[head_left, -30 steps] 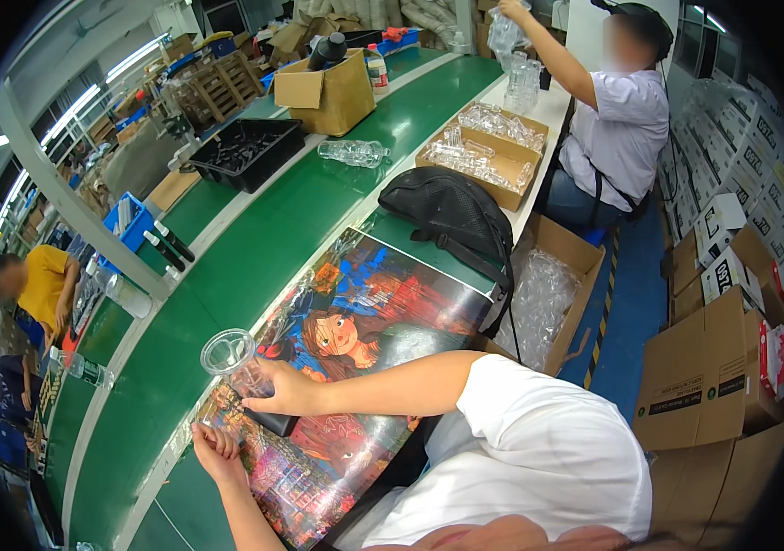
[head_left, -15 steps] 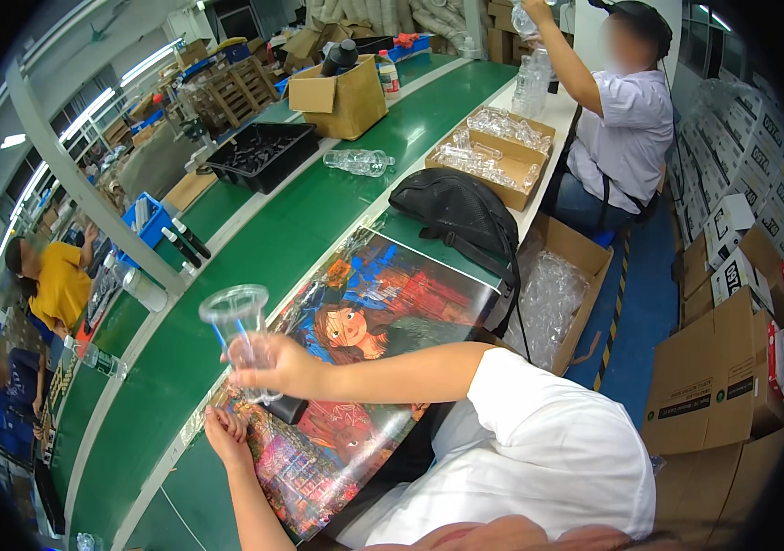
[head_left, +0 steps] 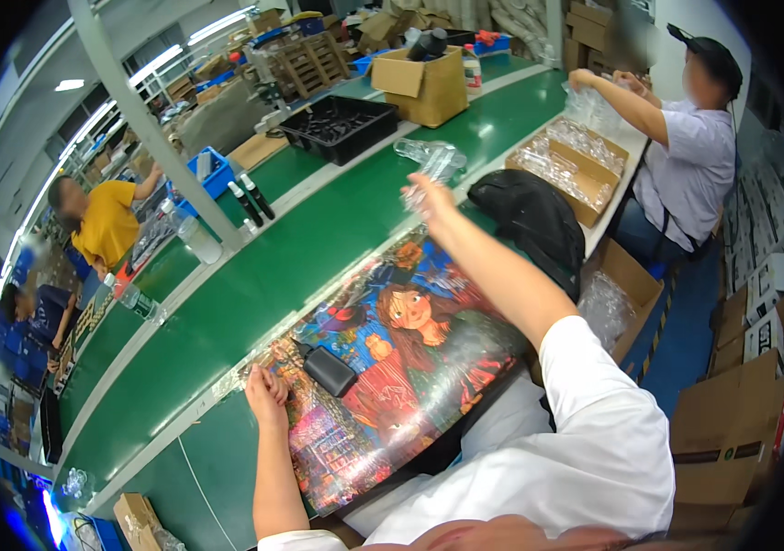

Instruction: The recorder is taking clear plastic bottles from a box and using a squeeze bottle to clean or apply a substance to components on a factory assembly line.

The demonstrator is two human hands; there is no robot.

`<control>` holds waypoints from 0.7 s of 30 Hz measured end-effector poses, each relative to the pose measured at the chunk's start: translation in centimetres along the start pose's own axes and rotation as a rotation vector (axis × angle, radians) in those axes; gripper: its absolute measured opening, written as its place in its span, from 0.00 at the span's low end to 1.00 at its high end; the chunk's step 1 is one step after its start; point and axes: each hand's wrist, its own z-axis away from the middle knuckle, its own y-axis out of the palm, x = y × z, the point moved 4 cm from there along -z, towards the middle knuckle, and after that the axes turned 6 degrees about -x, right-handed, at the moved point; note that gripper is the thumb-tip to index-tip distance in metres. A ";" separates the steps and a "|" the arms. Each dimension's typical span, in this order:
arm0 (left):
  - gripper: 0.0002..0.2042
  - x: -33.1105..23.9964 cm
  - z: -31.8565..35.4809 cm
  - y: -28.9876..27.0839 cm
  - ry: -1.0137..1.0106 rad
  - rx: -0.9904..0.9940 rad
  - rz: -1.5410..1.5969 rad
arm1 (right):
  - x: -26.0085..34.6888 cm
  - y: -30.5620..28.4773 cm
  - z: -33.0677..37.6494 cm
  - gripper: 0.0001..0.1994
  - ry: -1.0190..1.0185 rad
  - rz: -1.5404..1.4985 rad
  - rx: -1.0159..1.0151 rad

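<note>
My right hand (head_left: 429, 204) reaches out over the green conveyor belt, its fingers closed on a clear plastic cup (head_left: 413, 195), blurred and partly hidden by them. Just beyond it a clear plastic bottle (head_left: 438, 158) lies on its side, and the two overlap in view. My left hand (head_left: 268, 390) rests with curled fingers at the left edge of a glossy illustrated poster (head_left: 447, 367); I see nothing in it. A small black case (head_left: 330, 371) lies on the poster, right of that hand.
A black bag (head_left: 530, 216) sits right of my right arm. Beyond the belt stand a black bin (head_left: 341, 129) and an open carton (head_left: 424, 87). One co-worker (head_left: 695, 147) sits at the right, handling clear plastic by a divided box (head_left: 580, 170); others work at the left.
My right hand has swung forward and right from above the poster with the cup, toward the lying bottle. The black case now shows fully. My left hand stays by the poster's edge; the view has shifted.
</note>
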 end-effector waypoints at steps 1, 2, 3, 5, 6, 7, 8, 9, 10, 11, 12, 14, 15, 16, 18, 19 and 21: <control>0.19 0.2 -0.1 0.6 0.002 0.001 -0.018 | 1.2 -1.6 -3.5 0.11 -0.044 0.018 -0.017; 0.19 0.7 -0.2 1.0 -0.003 -0.001 -0.041 | 2.3 -3.9 -6.9 0.11 -0.100 0.038 -0.020; 0.19 1.0 -0.3 1.2 -0.008 -0.005 -0.065 | 3.6 -5.9 -9.8 0.12 -0.114 0.025 -0.018; 0.19 1.3 -0.3 0.5 0.015 -0.024 -0.087 | 4.7 -5.9 -12.8 0.16 -0.115 0.025 -0.169; 0.18 1.4 -0.2 -0.1 0.019 -0.028 -0.101 | 4.6 -4.9 -13.7 0.20 -0.115 -0.050 -0.107; 0.18 1.3 0.0 -0.6 0.044 -0.078 -0.111 | 3.9 -3.8 -13.9 0.21 -0.052 -0.155 -0.086; 0.18 1.3 -0.1 -0.5 0.039 -0.073 -0.122 | 3.6 -3.3 -14.4 0.23 0.007 -0.255 -0.070; 0.18 1.3 -0.3 0.1 0.027 -0.047 -0.120 | 4.3 -4.3 -16.2 0.24 0.022 -0.279 -0.049; 0.18 1.2 -0.3 0.3 0.041 -0.079 -0.112 | 4.9 -4.9 -17.7 0.25 0.044 -0.298 -0.028; 0.18 1.2 -0.4 0.7 0.000 -0.053 -0.108 | 5.5 -5.8 -19.0 0.24 0.051 -0.312 -0.033; 0.18 1.0 -0.3 0.6 -0.033 -0.042 -0.107 | 5.2 -5.5 -19.6 0.24 0.073 -0.326 -0.028; 0.18 0.8 -0.1 -0.2 -0.018 -0.068 -0.096 | 4.5 -5.0 -20.4 0.24 0.072 -0.241 -0.033; 0.18 1.0 -0.2 -0.2 -0.027 -0.041 -0.088 | 4.5 -5.6 -21.1 0.24 0.104 -0.169 -0.045; 0.17 1.1 -0.2 -0.1 -0.034 -0.011 -0.081 | 4.4 -6.1 -21.6 0.25 0.132 -0.096 -0.058; 0.17 1.2 0.0 -0.4 -0.020 -0.043 -0.087 | 3.5 -6.0 -21.3 0.25 0.278 -0.018 -0.081; 0.17 1.2 0.1 -0.3 -0.032 -0.040 -0.105 | 3.1 -5.6 -21.0 0.26 0.264 0.014 -0.124; 0.17 1.2 0.3 -0.3 -0.034 -0.046 -0.116 | 2.3 -5.0 -20.8 0.27 0.248 0.051 -0.151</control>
